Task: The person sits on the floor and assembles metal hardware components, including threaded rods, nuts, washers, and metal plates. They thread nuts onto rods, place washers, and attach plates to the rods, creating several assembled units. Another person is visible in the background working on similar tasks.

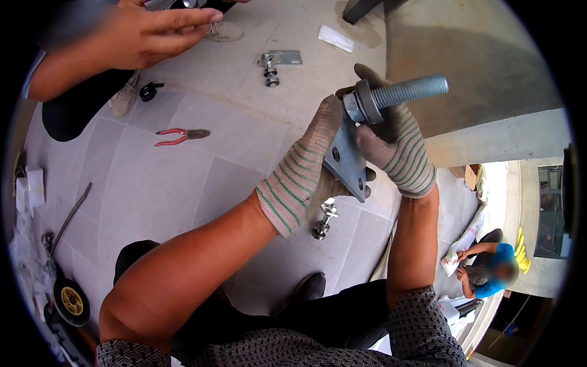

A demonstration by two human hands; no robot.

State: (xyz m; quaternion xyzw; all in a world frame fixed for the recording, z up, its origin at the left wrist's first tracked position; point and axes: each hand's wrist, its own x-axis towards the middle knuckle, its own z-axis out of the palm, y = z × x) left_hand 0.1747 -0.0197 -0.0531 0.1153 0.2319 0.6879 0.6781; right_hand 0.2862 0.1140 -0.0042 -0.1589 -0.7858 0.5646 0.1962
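Note:
Both my hands wear striped knit work gloves and hold one metal piece between them. It is a flat steel plate [346, 160] with holes, joined to a thick threaded bolt [411, 91] that carries a nut and a dark ring. My left hand [304, 162] is closed around the plate, its fingers behind it and the thumb up by the nut. My right hand [394, 137] wraps the nut end, thumb below the ring and fingers behind. The bolt's free end points right. Under my hands, a small bolt-and-roller fitting [324, 221] rests on the floor.
A bracket with a bolt [279, 65] and red-handled pliers [181, 137] lie on the tiles ahead. Another person's hand [156, 33] reaches in at upper left. A black wheel [71, 301] and a bent rod [71, 219] are at left. A person in blue [498, 269] crouches at right.

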